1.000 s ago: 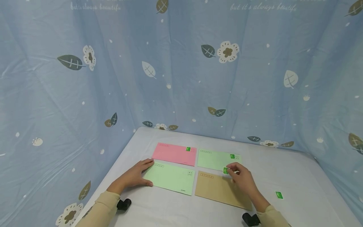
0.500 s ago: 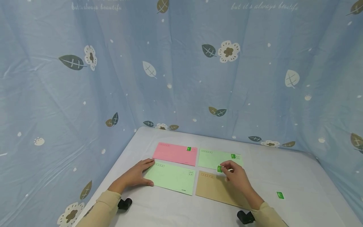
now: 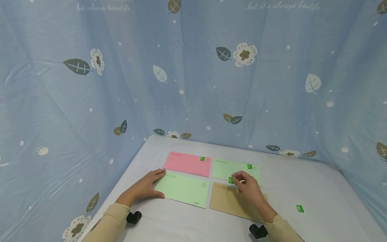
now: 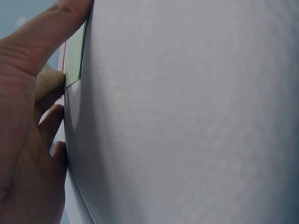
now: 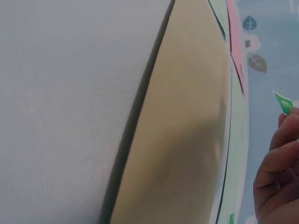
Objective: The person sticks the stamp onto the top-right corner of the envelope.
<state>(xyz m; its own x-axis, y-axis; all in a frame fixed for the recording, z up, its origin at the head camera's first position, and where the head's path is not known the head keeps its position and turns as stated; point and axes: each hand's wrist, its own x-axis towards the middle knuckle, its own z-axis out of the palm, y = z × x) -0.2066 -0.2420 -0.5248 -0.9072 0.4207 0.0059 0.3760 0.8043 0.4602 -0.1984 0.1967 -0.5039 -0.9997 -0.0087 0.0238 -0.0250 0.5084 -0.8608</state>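
My right hand (image 3: 249, 190) pinches a small green postage stamp (image 3: 230, 180) between thumb and fingertips, over the gap between the brown envelope (image 3: 222, 201) and the far green envelope (image 3: 225, 169). In the right wrist view that stamp (image 5: 285, 103) stands tilted above the fingers. The fingers and thumb of my left hand (image 3: 143, 186) rest at the left edge of the near green envelope (image 3: 184, 191), which bears a printed stamp box at its upper right. The right part of the brown envelope is hidden under my right hand and wrist.
Behind the near green envelope lies a pink envelope (image 3: 184, 164) with a green stamp (image 3: 202, 158) on it. Another stamp (image 3: 249, 166) sits on the far green envelope. A loose stamp (image 3: 300, 208) lies on the white table (image 3: 320, 188) at right. A blue curtain (image 3: 193, 84) stands behind.
My right hand has moved left with the pinched stamp, from the brown envelope's upper right towards its upper middle. The left hand has stayed at the near green envelope.
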